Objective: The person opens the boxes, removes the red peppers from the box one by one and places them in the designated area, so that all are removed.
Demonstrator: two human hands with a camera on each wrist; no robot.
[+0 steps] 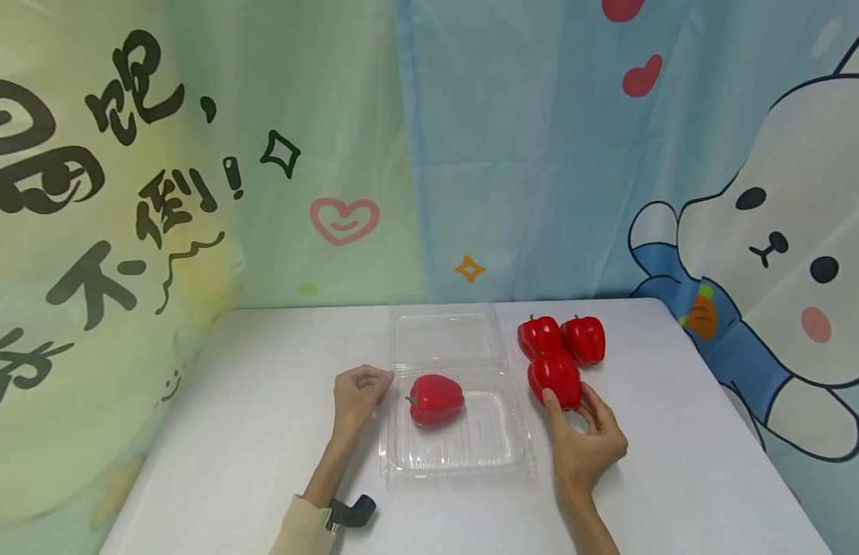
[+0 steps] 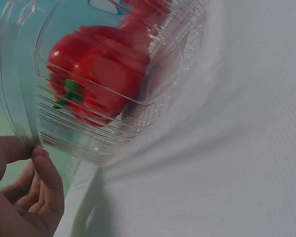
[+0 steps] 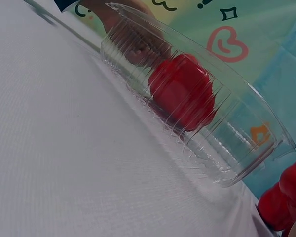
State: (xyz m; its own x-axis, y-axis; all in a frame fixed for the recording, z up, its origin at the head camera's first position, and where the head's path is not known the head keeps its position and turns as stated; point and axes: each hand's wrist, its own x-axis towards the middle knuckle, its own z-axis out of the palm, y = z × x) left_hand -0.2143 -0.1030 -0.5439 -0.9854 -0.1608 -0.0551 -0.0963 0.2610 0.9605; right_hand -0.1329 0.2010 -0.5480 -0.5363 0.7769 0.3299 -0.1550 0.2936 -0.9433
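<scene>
A clear plastic clamshell box (image 1: pixel 495 455) lies with its lid folded back, one red bell pepper (image 1: pixel 436 400) inside toward the left. The green stem (image 2: pixel 71 91) of that pepper shows through the ribbed wall in the left wrist view. My left hand (image 1: pixel 358 397) pinches the box's left rim between thumb and forefinger. To the right of the box, my right hand (image 1: pixel 587 443) holds another red bell pepper (image 1: pixel 554 378), thumb on one side and fingers on the other. Behind it sit two more red bell peppers, one on the left (image 1: pixel 538 336) and one on the right (image 1: pixel 584 340).
A white cloth (image 1: pixel 263 385) covers the table. The transparent lid (image 1: pixel 443 339) lies flat toward the back edge. A printed curtain (image 1: pixel 513 154) hangs behind the table. On the left wrist is a dark band (image 1: pixel 353 511).
</scene>
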